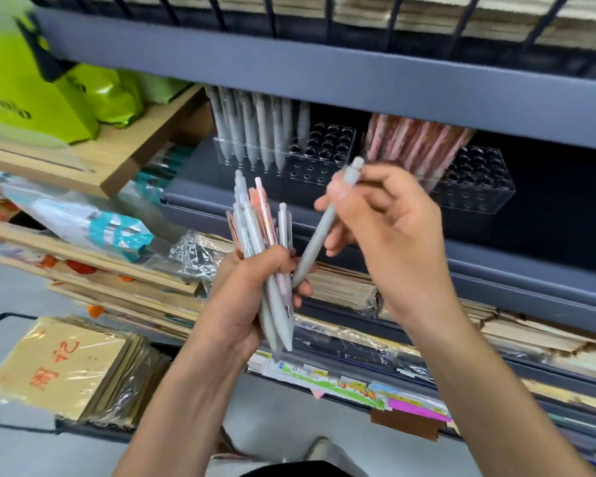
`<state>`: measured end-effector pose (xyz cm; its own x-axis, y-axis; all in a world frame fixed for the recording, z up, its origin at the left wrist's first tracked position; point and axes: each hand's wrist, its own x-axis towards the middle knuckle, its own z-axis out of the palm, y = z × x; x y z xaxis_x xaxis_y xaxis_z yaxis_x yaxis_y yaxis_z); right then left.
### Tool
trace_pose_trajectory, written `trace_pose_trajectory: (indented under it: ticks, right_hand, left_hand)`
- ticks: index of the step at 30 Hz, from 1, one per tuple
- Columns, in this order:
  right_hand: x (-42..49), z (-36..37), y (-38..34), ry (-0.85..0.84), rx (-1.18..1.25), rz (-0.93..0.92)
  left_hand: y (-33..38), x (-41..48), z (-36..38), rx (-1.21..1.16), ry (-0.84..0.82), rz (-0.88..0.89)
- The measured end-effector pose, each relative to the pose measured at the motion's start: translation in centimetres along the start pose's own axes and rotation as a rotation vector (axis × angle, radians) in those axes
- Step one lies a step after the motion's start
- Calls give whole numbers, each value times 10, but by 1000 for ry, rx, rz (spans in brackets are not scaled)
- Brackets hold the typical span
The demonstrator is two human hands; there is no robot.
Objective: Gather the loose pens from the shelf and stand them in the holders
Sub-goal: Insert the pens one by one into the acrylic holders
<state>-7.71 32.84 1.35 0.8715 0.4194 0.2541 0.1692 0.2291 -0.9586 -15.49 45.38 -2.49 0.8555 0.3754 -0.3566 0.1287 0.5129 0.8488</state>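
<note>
Left hand: the left hand [245,304] has its fingers curled round a bundle of pens [255,222], gripping it near the middle of the barrels.
Bundle: grey, pale pink and orange-pink pens held upright with the clicker ends up and the tips sticking out below the palm.
Right hand: the right hand [389,232] pinches a single grey pen [319,235] between thumb and fingertips near its clicker end.
Single pen: it slants down to the left, and its tip lies just beside the left hand's fingers, close to the bundle.
Left holder: a clear holder [327,146] with rows of round holes stands on the dark shelf [200,187]. Its left part is filled with standing grey pens [255,129], and the holes on its right are bare.
Right holder: a second clear holder [479,180] stands further right on the same shelf, with pink pens [413,142] leaning in its left part, partly hidden behind the right hand.
Hands and holders: both hands are in front of and below the holders, not touching them.
Above: a grey shelf edge [324,74] overhangs the pen tops.
Left side: green bags [31,91] sit on a wooden board [124,156].
Below: wrapped brown notebooks [59,366] with red characters lie at the lower left.
</note>
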Motion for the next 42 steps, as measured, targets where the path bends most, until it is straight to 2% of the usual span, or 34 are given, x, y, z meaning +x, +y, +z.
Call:
trace_pose_trajectory:
  ticks: [2,4,6,8,10,12,21,25,28,33,39,42]
  right_hand:
    - [4,11,2,-91,-89,18]
    - [10,20,1,-74,-108,8]
    - [17,26,-1,58,-79,-34]
    - [25,31,-1,257,-85,-110]
    - [33,35,3,431,-157,-185]
    - [39,39,9,516,-263,-234]
    - [67,58,23,508,-672,-291]
    - [92,54,23,489,-868,-134]
    - [111,57,23,528,-895,-60]
    - [116,69,22,571,-1011,-73]
    - [116,64,30,538,-968,-23]
    - [109,63,26,582,-921,-24]
  left_hand:
    - [7,4,-11,-15,15,23]
    - [17,6,-23,-52,-4,28]
    - [28,8,-36,-38,-31,33]
    - [37,11,-51,-7,-56,36]
    - [43,14,-64,-5,-75,32]
    - [48,17,-75,-9,-100,36]
    - [67,31,-101,30,-176,5]
    - [70,36,-108,58,-180,5]
    - [73,38,-111,86,-205,6]
    - [76,38,-112,121,-251,-8]
    - [78,36,-111,106,-292,-7]
    - [79,36,-109,112,-318,5]
